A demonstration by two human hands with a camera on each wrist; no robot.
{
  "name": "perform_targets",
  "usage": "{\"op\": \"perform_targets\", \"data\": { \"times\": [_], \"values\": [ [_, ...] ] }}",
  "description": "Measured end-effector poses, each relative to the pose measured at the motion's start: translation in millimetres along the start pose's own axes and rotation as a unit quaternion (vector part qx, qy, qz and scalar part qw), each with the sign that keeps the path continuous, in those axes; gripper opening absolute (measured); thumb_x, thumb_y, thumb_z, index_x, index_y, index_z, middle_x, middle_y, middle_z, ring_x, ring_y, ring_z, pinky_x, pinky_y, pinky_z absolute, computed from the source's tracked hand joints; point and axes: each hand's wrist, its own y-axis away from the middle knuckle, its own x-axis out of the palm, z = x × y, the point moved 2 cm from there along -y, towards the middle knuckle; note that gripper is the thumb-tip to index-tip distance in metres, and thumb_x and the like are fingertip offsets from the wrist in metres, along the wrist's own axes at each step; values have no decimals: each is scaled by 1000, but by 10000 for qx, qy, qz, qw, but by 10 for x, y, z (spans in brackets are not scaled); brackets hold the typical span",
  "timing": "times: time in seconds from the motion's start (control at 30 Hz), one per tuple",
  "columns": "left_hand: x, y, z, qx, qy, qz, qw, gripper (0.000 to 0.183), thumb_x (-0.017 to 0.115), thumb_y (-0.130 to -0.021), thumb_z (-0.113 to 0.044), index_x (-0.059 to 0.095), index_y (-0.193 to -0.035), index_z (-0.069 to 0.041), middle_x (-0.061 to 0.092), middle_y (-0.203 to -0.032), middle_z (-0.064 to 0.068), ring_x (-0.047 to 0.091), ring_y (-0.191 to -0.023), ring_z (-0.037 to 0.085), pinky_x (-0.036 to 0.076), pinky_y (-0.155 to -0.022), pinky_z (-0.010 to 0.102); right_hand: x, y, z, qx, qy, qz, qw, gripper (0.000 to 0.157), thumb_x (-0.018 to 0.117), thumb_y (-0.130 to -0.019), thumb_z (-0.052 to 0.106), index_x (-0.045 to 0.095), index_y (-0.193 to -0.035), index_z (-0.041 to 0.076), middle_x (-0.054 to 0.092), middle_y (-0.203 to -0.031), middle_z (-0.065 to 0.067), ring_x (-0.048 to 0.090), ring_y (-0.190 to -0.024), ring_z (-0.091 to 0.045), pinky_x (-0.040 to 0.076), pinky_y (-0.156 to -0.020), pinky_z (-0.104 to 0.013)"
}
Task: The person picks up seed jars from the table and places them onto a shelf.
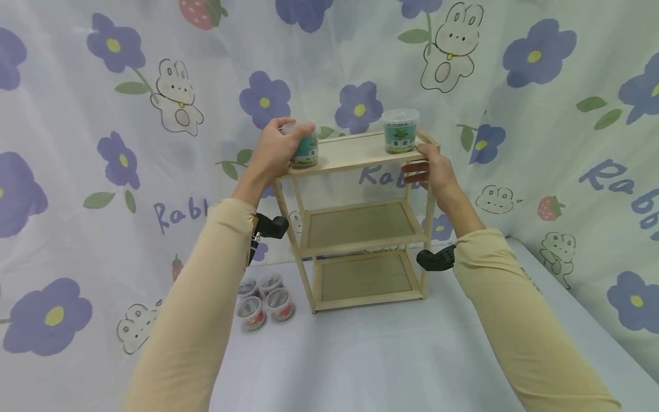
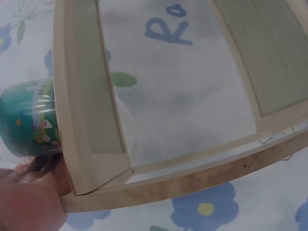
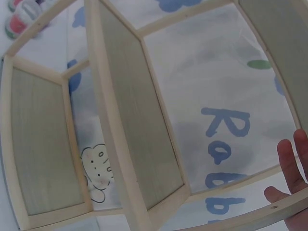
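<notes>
A three-tier light wooden rack (image 1: 360, 247) stands on the white cloth. At the left end of its top shelf, my left hand (image 1: 275, 147) grips a clear plastic tub (image 1: 307, 150) with a teal label, thumb over its top. The left wrist view shows this tub (image 2: 30, 118) beside the shelf edge, above the hand (image 2: 36, 192). A second teal-labelled tub (image 1: 400, 133) sits upright near the shelf's right end. Beside it, my right hand (image 1: 436, 171) holds the rack's corner, thumb at the top and fingers below. Its spread fingers (image 3: 289, 166) show past the frame.
Several clear tubs with red labels (image 1: 250, 313) stand grouped on the cloth-covered table (image 1: 360, 355), left of the rack's foot. A printed curtain (image 1: 319, 68) with flowers and rabbits hangs close behind the rack. The two lower shelves (image 1: 365, 277) have mesh-like panels.
</notes>
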Motion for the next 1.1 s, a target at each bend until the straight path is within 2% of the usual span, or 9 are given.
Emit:
{"op": "perform_targets", "data": {
  "times": [0.23,0.4,0.5,0.67,0.83,0.97,1.1],
  "values": [
    [13,-39,-26,7,-337,336,9989,81,60,-91,-57,29,-154,-15,39,-149,11,46,-128,19,39,-109,35,-47,-1,7,12,114,-23,9999,62,29,-101,51,55,-136,7,70,-86,9,67,-94,-27,25,-116,-58],
    [0,-58,-20,62,-622,491,9968,78,56,-93,-59,29,-155,-20,34,-155,8,41,-135,19,34,-113,36,-39,-2,3,11,161,-15,9999,62,28,-100,51,55,-136,8,70,-93,4,67,-96,-28,24,-116,-58],
    [-14,-60,-11,58,-719,536,9960,77,54,-94,-59,29,-156,-21,30,-159,6,38,-139,19,33,-115,36,-20,7,9,-1,109,29,9999,62,29,-101,51,56,-136,8,70,-89,7,68,-93,-26,24,-116,-59],
    [-28,-51,-9,-37,-659,568,9962,77,53,-95,-59,27,-157,-21,23,-162,5,31,-145,19,30,-117,35,-7,20,21,-50,43,75,10000,62,29,-100,51,56,-134,7,70,-86,9,69,-87,-22,23,-116,-60],
    [-35,-37,-23,-113,-539,513,9972,78,51,-95,-59,25,-157,-21,23,-163,4,27,-147,19,28,-118,36,-8,16,24,-75,77,69,9999,63,27,-101,51,56,-135,7,69,-85,11,69,-87,-20,26,-115,-59],
    [-45,-24,-12,-126,-361,399,9985,78,52,-95,-59,24,-157,-21,25,-161,5,29,-146,20,30,-117,36,-6,11,13,-82,129,41,9999,62,27,-101,51,56,-135,8,69,-86,10,69,-90,-23,28,-114,-58],
    [-47,-10,11,-69,27,209,9998,78,54,-95,-57,24,-156,-20,28,-159,7,33,-144,21,34,-115,36,-3,6,-1,-62,117,39,9999,61,28,-101,51,56,-135,9,70,-87,9,69,-90,-24,27,-115,-57]
  ]
}}
